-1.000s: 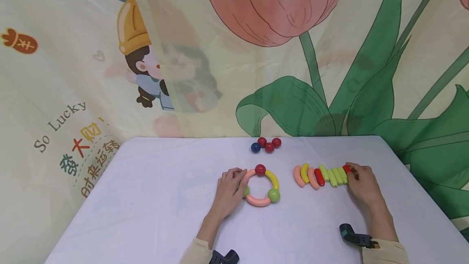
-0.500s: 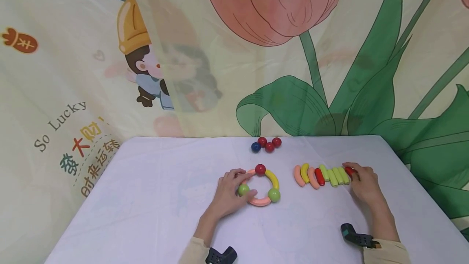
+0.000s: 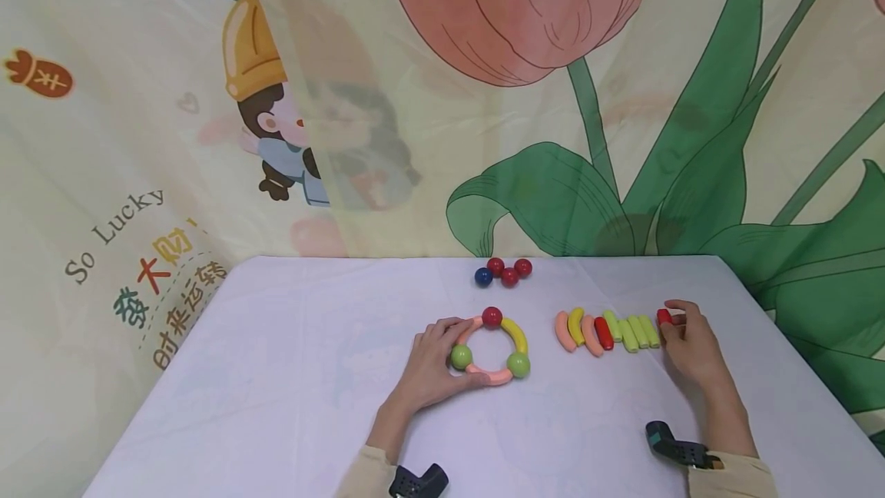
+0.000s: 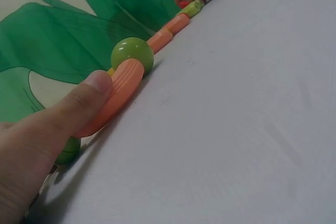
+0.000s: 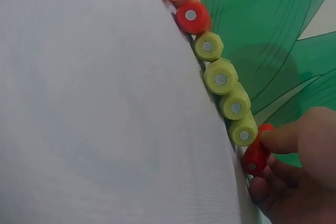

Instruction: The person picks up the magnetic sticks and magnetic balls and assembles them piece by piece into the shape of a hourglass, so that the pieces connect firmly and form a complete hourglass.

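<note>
A toy ring (image 3: pixel 492 346) of pink and yellow curved pieces joined by a red ball and two green balls lies on the white table (image 3: pixel 290 375). My left hand (image 3: pixel 452 352) grips its left side, thumb along the lower pink piece (image 4: pixel 118 90) next to a green ball (image 4: pixel 132 54). To the right lies a row of loose curved pieces (image 3: pixel 604 331) in pink, yellow, red and light green. My right hand (image 3: pixel 669 317) pinches a red piece (image 3: pixel 664 317) at that row's right end. In the right wrist view the red piece (image 5: pixel 255 156) sits by the last green piece (image 5: pixel 243 129).
Three red balls and a blue one (image 3: pixel 502 272) sit in a cluster near the table's far edge. A printed curtain with a tulip (image 3: pixel 525 14) hangs behind the table. Black wrist cameras (image 3: pixel 674 448) show at both sleeves.
My right hand has drawn the red piece slightly right, off the end of the row. My left hand has shifted its grip, uncovering the left green ball, with its thumb now along the lower pink piece.
</note>
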`<state>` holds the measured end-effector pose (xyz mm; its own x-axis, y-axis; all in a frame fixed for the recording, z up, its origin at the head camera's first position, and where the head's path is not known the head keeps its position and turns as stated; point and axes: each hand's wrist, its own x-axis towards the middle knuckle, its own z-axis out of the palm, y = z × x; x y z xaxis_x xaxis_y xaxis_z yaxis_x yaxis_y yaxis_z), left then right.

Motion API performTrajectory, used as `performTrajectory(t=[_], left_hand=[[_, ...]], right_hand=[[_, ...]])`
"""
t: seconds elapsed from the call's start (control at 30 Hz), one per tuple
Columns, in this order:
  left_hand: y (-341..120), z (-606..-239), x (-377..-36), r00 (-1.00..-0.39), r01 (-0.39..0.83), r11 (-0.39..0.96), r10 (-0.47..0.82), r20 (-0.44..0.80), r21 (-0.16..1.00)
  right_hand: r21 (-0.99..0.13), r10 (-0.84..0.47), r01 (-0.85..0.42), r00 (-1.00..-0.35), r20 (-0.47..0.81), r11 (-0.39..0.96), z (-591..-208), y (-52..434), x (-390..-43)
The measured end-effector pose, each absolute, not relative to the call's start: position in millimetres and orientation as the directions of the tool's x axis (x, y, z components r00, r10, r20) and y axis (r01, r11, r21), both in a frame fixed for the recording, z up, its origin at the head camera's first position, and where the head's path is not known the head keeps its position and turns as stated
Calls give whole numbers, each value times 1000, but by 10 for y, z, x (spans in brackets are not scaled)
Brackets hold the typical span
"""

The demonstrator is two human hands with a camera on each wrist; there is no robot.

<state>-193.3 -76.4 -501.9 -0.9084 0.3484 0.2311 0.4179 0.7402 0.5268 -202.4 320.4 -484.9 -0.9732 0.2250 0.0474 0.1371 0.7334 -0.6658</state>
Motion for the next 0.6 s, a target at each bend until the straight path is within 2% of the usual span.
performTrajectory(t=[0.27,0.6], left_hand=[[-748,-4996,-1923,-918,398,758,327,227,517],[-734,-5017,-1926,-922,387,757,312,228,526]], right_hand=[[-723,303,225,-953,-23,653,-4855,3212,-2030],[-792,350,205,-937,12,575,-4772,3164,-2021]])
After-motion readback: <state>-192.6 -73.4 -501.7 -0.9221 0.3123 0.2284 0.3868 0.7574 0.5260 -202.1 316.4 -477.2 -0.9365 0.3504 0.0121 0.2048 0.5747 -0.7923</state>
